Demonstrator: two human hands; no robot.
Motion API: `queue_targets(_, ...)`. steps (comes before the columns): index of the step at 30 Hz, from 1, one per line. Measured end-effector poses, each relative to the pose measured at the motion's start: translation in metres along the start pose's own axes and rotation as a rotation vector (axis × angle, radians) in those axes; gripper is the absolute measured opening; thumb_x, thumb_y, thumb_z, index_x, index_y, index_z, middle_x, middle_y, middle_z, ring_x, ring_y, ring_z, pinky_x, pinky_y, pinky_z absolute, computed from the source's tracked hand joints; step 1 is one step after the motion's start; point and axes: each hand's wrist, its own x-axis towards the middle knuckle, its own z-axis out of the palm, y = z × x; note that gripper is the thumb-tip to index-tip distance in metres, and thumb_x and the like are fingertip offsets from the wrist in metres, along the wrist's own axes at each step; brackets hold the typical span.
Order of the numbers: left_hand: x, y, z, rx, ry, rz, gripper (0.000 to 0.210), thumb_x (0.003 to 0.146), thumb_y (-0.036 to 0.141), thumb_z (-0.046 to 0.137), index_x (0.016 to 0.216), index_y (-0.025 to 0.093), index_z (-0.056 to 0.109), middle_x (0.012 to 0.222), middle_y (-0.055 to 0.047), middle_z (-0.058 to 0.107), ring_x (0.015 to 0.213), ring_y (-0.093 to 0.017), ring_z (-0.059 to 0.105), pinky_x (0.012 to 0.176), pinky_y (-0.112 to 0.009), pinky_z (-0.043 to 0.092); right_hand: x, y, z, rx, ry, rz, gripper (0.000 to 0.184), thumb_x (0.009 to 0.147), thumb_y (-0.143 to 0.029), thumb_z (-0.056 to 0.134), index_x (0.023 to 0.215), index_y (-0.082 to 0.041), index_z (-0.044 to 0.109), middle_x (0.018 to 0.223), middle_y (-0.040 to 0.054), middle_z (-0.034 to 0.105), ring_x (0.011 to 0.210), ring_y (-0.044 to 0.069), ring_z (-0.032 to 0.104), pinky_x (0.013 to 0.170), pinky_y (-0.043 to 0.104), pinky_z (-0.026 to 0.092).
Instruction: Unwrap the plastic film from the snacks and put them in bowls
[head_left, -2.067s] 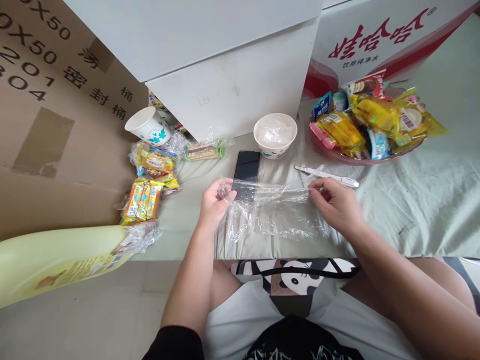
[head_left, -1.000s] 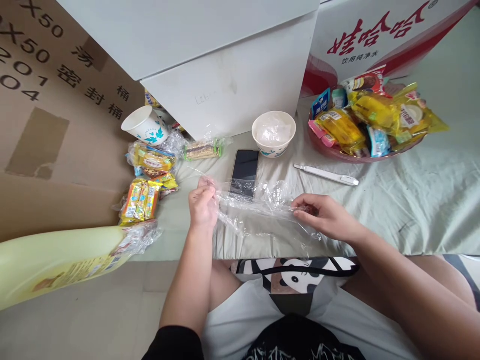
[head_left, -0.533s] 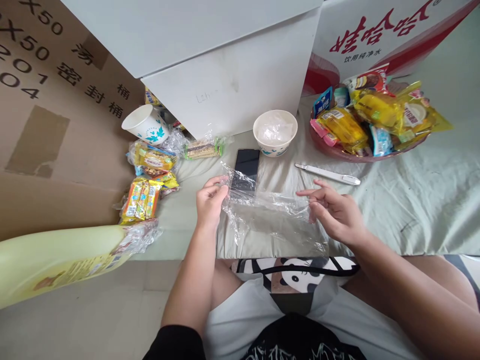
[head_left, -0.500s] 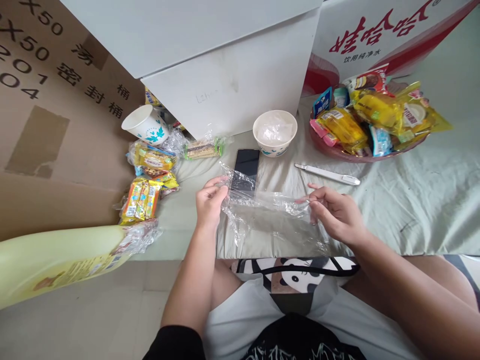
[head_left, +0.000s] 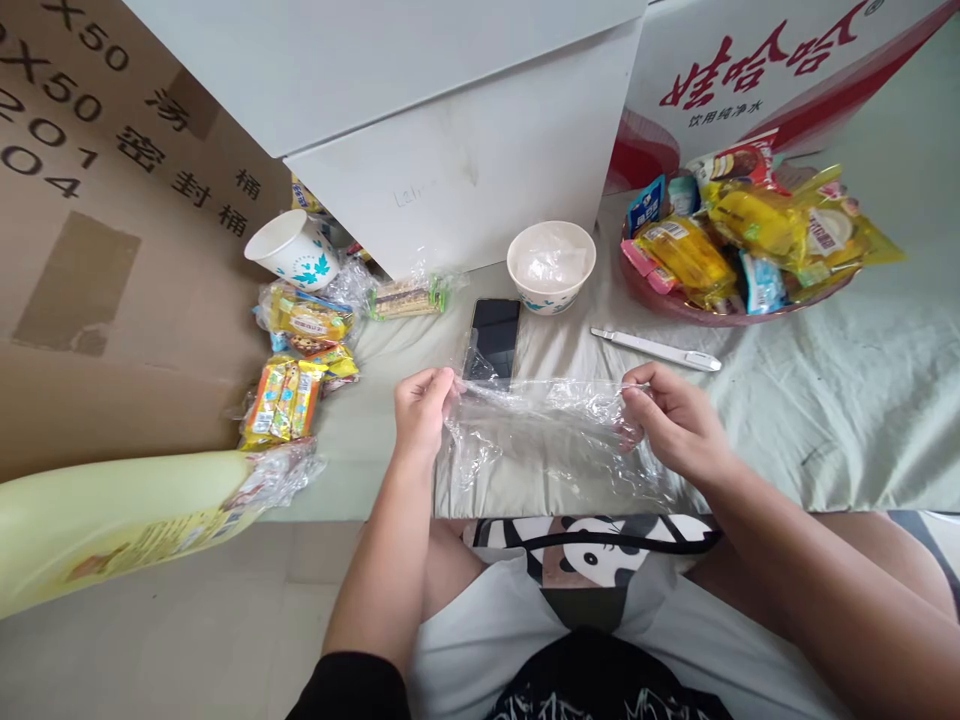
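Observation:
A sheet-like piece of clear plastic film (head_left: 547, 430), perhaps a bag, stretches between my two hands above the front of the table. My left hand (head_left: 421, 412) pinches its left end between thumb and fingers. At the right end, my right hand (head_left: 671, 418) is closed on the film's upper edge. Folds of the film hang down toward the table's front edge. Just behind it lies a dark phone (head_left: 495, 330), its lower part seen through the plastic. A paper bowl (head_left: 553, 290) with crumpled clear plastic inside stands beyond the phone.
A white utility knife (head_left: 656, 348) lies right of the bowl. Behind it, a pink basket (head_left: 675, 310) holds snack packets. On the left are a tilted paper cup (head_left: 292, 250), wrapped snacks (head_left: 285, 400), a wrapped bar (head_left: 407, 298) and a yellow jug (head_left: 135, 520). Boxes (head_left: 465, 150) stand at the back.
My right hand's fingers have closed onto the film's upper edge, and my left fingers have drawn in. The film is now pulled straighter between both hands.

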Motion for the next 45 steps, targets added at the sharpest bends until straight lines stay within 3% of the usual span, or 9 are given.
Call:
queue_targets(4,0.003,-0.006,-0.003,0.159,-0.022,-0.017,0.036,0.079,0.04,0.069,0.051,0.019,0.063,0.057,-0.002,0.064,0.047,-0.01,0.047,0.044,-0.025,0.032,0.001,0.001,0.0,-0.033,0.009,-0.018,0.045,0.091,-0.067,0.061,0.086,-0.023,0.052,0.05,-0.005,0.058,0.04,0.013,0.059,0.042,0.024,0.049)
queue_targets(8,0.006,-0.012,-0.007,0.325,-0.02,0.219,0.03,0.08,0.034,0.072,0.053,0.019,0.07,0.101,-0.008,0.076,0.089,-0.019,0.068,0.073,-0.028,0.052,0.001,0.003,-0.001,-0.048,0.003,-0.015,0.044,0.092,-0.066,0.06,0.086,-0.023,0.053,0.051,-0.0049,0.058,0.039,0.012,0.058,0.04,0.024,0.048)
queue_targets(10,0.007,-0.012,-0.008,0.305,-0.005,0.296,0.03,0.08,0.035,0.072,0.055,0.02,0.072,0.106,-0.009,0.076,0.098,-0.022,0.069,0.08,-0.03,0.054,0.001,0.003,-0.001,-0.05,0.008,-0.011,0.044,0.092,-0.066,0.06,0.087,-0.023,0.054,0.051,-0.0052,0.057,0.039,0.012,0.057,0.04,0.024,0.048)
queue_targets(15,0.004,-0.01,-0.004,0.155,0.027,0.255,0.039,0.082,0.047,0.073,0.055,0.019,0.069,0.072,-0.006,0.072,0.074,-0.02,0.068,0.07,-0.031,0.054,0.0,0.006,-0.002,-0.023,0.016,-0.007,0.045,0.091,-0.066,0.062,0.087,-0.023,0.054,0.052,-0.0055,0.056,0.04,0.012,0.057,0.041,0.024,0.05)
queue_targets(20,0.002,-0.006,0.0,0.126,0.043,0.193,0.051,0.079,0.063,0.074,0.056,0.019,0.064,0.061,-0.004,0.066,0.064,-0.017,0.061,0.064,-0.029,0.05,0.0,0.007,-0.002,-0.017,0.016,0.004,0.045,0.09,-0.067,0.062,0.088,-0.022,0.054,0.055,-0.0048,0.058,0.042,0.012,0.059,0.043,0.025,0.052)
queue_targets(25,0.001,-0.006,-0.002,0.131,0.005,0.173,0.054,0.084,0.062,0.069,0.055,0.018,0.059,0.052,0.0,0.054,0.052,-0.011,0.047,0.052,-0.025,0.037,0.001,0.006,-0.002,-0.035,0.014,0.001,0.045,0.091,-0.067,0.062,0.087,-0.022,0.055,0.054,-0.0046,0.059,0.043,0.012,0.058,0.044,0.024,0.051)
queue_targets(31,0.001,-0.01,-0.004,0.125,-0.008,0.163,0.054,0.087,0.059,0.068,0.054,0.018,0.056,0.052,0.002,0.048,0.052,-0.01,0.043,0.052,-0.025,0.034,0.001,0.003,-0.001,-0.069,0.008,-0.015,0.044,0.092,-0.066,0.06,0.086,-0.023,0.054,0.051,-0.0049,0.057,0.042,0.012,0.057,0.043,0.024,0.048)
queue_targets(38,0.003,-0.011,-0.003,0.152,-0.011,0.146,0.048,0.086,0.06,0.068,0.064,0.017,0.07,0.065,-0.003,0.066,0.059,-0.012,0.052,0.06,-0.026,0.043,0.001,0.005,-0.002,-0.095,0.017,-0.042,0.039,0.095,-0.06,0.06,0.087,-0.022,0.055,0.051,-0.0049,0.057,0.043,0.012,0.057,0.045,0.024,0.047)
queue_targets(45,0.004,-0.011,-0.001,0.123,0.021,0.108,0.042,0.085,0.057,0.07,0.072,0.016,0.074,0.071,-0.004,0.07,0.063,-0.013,0.057,0.061,-0.025,0.046,0.001,0.001,-0.001,-0.114,0.031,-0.027,0.042,0.092,-0.063,0.061,0.084,-0.022,0.054,0.053,-0.0038,0.058,0.043,0.012,0.057,0.044,0.025,0.048)
